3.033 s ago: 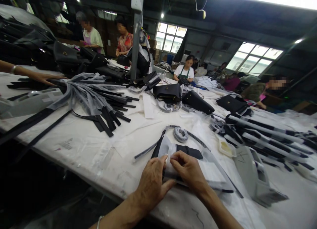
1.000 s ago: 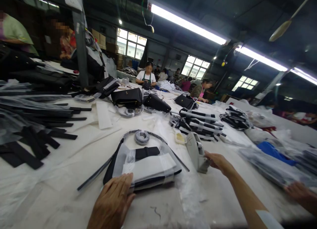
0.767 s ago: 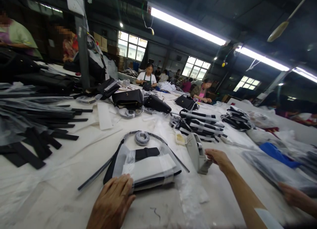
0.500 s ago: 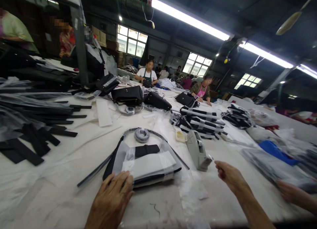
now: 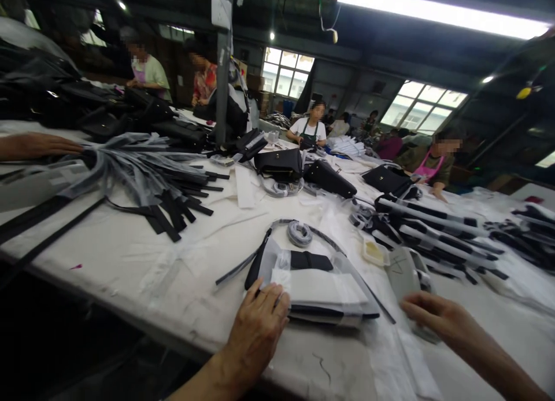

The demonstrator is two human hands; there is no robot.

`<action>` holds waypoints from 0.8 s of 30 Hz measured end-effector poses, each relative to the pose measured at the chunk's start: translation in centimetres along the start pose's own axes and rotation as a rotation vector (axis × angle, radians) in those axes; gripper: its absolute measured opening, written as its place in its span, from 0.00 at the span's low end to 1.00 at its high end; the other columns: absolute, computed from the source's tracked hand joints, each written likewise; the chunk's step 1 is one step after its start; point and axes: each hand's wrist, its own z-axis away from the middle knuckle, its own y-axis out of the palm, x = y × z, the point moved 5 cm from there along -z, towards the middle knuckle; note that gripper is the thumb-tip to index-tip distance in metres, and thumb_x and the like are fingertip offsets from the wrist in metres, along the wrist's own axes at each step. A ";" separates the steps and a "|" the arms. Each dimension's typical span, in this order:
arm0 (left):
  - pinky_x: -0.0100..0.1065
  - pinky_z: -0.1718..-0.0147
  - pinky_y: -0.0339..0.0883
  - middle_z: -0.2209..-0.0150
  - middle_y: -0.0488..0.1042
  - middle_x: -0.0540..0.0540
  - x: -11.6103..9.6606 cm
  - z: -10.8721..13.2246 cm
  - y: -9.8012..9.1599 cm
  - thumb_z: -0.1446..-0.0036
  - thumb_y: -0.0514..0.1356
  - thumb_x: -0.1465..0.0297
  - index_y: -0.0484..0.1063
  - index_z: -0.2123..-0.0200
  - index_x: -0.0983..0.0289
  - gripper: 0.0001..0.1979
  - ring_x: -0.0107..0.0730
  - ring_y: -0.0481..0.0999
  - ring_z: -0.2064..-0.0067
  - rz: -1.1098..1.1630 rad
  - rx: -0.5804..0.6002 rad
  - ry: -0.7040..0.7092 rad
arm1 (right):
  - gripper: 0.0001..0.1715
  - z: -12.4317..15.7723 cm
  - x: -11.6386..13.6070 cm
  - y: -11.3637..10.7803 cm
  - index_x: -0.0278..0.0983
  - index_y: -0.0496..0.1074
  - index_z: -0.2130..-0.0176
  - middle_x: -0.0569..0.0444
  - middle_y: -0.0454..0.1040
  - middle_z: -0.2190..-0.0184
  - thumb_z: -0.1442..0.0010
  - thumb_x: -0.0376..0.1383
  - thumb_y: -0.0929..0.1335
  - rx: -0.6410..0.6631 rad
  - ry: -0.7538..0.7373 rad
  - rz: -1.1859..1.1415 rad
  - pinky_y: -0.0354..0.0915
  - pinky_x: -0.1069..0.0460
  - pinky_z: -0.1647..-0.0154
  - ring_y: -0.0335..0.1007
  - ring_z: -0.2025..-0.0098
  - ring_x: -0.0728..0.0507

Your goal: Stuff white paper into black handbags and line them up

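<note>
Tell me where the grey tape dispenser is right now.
Head view, right of centre: the grey tape dispenser stands on the table just beyond the right hand, right of the plastic-wrapped strap bundle.

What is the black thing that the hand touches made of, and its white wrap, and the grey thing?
The black piece at the left hand looks like leather or faux leather, with a dull sheen. Its white wrap seems to be thin matte paper or foam. The grey dispenser by the right hand looks like hard moulded plastic.
</note>
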 end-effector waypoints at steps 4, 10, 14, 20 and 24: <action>0.46 0.41 0.61 0.51 0.74 0.57 -0.1 -0.1 -0.2 0.36 0.53 0.76 0.68 0.48 0.64 0.14 0.39 0.73 0.48 0.002 -0.015 0.016 | 0.11 1.2 15.1 8.4 0.39 0.77 0.74 0.57 0.73 0.77 0.48 0.43 0.69 0.493 -0.445 0.104 0.59 0.54 0.72 0.65 0.73 0.46; 0.47 0.40 0.60 0.56 0.73 0.57 0.2 -0.1 0.3 0.37 0.54 0.77 0.70 0.50 0.64 0.13 0.38 0.74 0.52 0.021 -0.027 0.000 | 0.02 0.3 23.4 16.9 0.40 0.79 0.72 0.62 0.73 0.79 0.52 0.34 0.73 0.810 -0.702 0.440 0.55 0.56 0.76 0.67 0.76 0.49; 0.50 0.39 0.59 0.55 0.73 0.58 0.5 0.1 0.7 0.38 0.54 0.78 0.70 0.50 0.64 0.14 0.41 0.74 0.51 0.046 -0.014 -0.014 | 0.07 -1.1 24.6 20.2 0.43 0.79 0.77 0.63 0.72 0.82 0.59 0.31 0.77 0.801 -0.768 0.714 0.56 0.55 0.73 0.67 0.77 0.48; 0.50 0.38 0.57 0.55 0.73 0.57 0.6 0.4 0.9 0.37 0.53 0.78 0.69 0.49 0.64 0.15 0.40 0.74 0.52 0.076 -0.035 -0.010 | 0.16 -1.2 25.4 23.5 0.40 0.72 0.83 0.60 0.69 0.84 0.62 0.32 0.81 0.728 -1.083 0.941 0.60 0.49 0.61 0.71 0.72 0.43; 0.50 0.39 0.57 0.55 0.73 0.57 0.6 0.3 0.8 0.36 0.52 0.77 0.69 0.49 0.64 0.14 0.40 0.73 0.52 0.066 -0.015 -0.015 | 0.16 -2.2 25.8 23.5 0.38 0.73 0.76 0.53 0.76 0.73 0.59 0.37 0.81 0.627 -1.338 0.917 0.58 0.48 0.53 0.72 0.62 0.40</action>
